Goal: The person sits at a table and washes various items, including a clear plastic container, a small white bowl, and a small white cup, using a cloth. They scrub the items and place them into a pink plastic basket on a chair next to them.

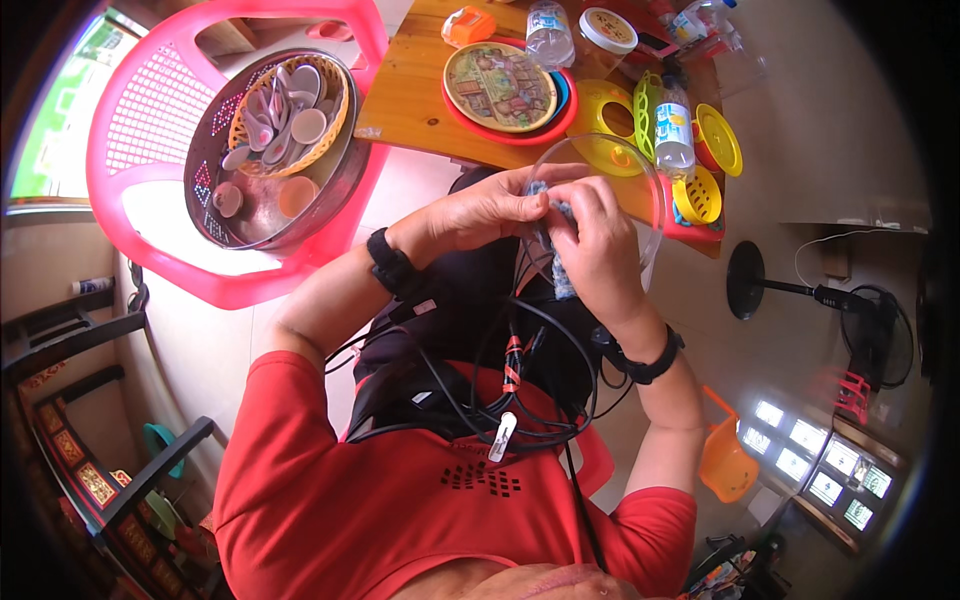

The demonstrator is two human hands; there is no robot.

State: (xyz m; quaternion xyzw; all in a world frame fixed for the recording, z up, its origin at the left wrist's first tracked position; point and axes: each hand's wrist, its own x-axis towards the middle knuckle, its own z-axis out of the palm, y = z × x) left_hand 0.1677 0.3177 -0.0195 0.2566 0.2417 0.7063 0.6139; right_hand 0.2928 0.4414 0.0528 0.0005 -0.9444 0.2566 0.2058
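A narrow strip of blue-grey knitted or crocheted yarn (562,277) hangs between my hands, over my lap. My left hand (491,210) pinches its upper end between thumb and fingers. Close against it, my right hand (596,240) grips the strip too, its fingers bent over the yarn. A clear loop of thin cord or tubing (660,202) arches from the work around my right hand; whether it is a circular knitting needle's cable I cannot tell. Any needle or hook tip is hidden by my fingers. Black cables (517,442) lie coiled on my lap below.
A wooden table (405,97) ahead holds a round patterned lid (499,86) on a red basin, plastic bottles (673,131), a lidded jar (604,37) and yellow plastic pieces (701,196). At the left, a pink plastic chair (142,97) bears a metal basin (341,180) with a basket (337,120) of spoons.
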